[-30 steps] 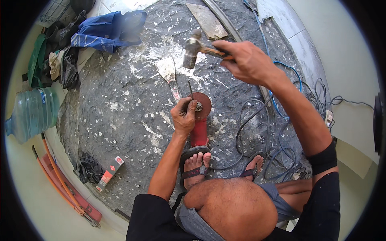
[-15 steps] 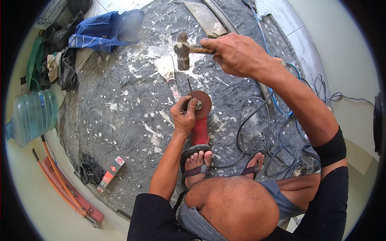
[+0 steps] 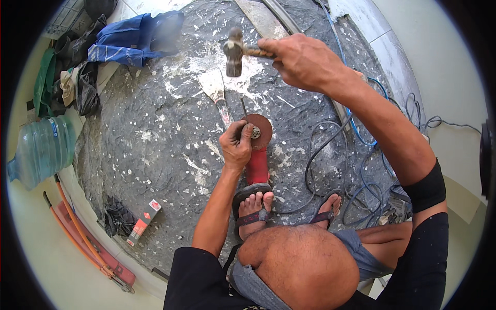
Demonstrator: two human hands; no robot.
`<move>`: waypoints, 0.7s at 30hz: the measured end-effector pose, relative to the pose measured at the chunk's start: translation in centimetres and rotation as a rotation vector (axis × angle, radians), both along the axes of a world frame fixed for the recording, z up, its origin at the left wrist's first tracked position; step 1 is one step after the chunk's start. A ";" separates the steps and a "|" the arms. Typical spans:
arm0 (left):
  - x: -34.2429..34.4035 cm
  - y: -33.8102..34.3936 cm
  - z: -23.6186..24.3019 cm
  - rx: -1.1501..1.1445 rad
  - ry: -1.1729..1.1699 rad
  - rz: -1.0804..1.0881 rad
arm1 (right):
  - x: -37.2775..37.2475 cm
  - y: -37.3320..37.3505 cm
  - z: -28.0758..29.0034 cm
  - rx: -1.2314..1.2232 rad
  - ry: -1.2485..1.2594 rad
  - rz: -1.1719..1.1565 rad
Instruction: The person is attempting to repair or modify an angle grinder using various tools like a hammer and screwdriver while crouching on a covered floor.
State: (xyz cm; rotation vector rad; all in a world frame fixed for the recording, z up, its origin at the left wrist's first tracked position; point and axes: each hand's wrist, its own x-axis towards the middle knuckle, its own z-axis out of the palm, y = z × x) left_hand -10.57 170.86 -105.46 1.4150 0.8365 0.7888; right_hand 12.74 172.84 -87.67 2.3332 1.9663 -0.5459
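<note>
My right hand (image 3: 305, 64) is closed on a hammer (image 3: 234, 59), its head raised above the angle grinder. My left hand (image 3: 235, 144) pinches a thin metal rod (image 3: 244, 106), held upward from the flange at the centre of the grinder's brown disc (image 3: 263, 123). The grinder's red body (image 3: 257, 166) lies between that hand and my left sandalled foot (image 3: 250, 212), which is against its lower end. A white-coated scraper (image 3: 211, 85) lies just beyond, on the paint-spattered grey floor covering (image 3: 155, 155).
Blue cloth (image 3: 124, 44) and bags lie at upper left, above a water jug (image 3: 44, 150). An orange-handled tile cutter (image 3: 85, 243) and small box (image 3: 143, 222) are at lower left. Cables (image 3: 361, 201) coil at right; a board (image 3: 258, 15) and metal bar (image 3: 279, 13) lie ahead.
My right hand and the hammer have shifted leftward and upward in the picture since a second ago. My left hand and the rod stay at the disc's centre, slightly higher in the frame.
</note>
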 end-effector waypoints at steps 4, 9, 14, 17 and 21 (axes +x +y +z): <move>0.1 -0.1 0.0 0.024 0.014 0.001 | 0.2 0.3 0.5 -0.017 -0.016 0.024; 0.0 -0.1 0.0 0.011 -0.001 0.016 | 0.1 0.3 0.9 -0.009 -0.020 -0.040; 0.1 0.1 -0.1 0.088 -0.010 -0.012 | 0.1 0.4 1.1 -0.044 -0.084 0.075; 0.1 0.0 -0.1 -0.020 -0.007 0.005 | 0.2 0.4 1.2 0.055 -0.027 -0.075; 0.0 0.0 0.1 0.035 0.001 0.003 | 0.4 0.3 1.4 -0.042 -0.076 0.052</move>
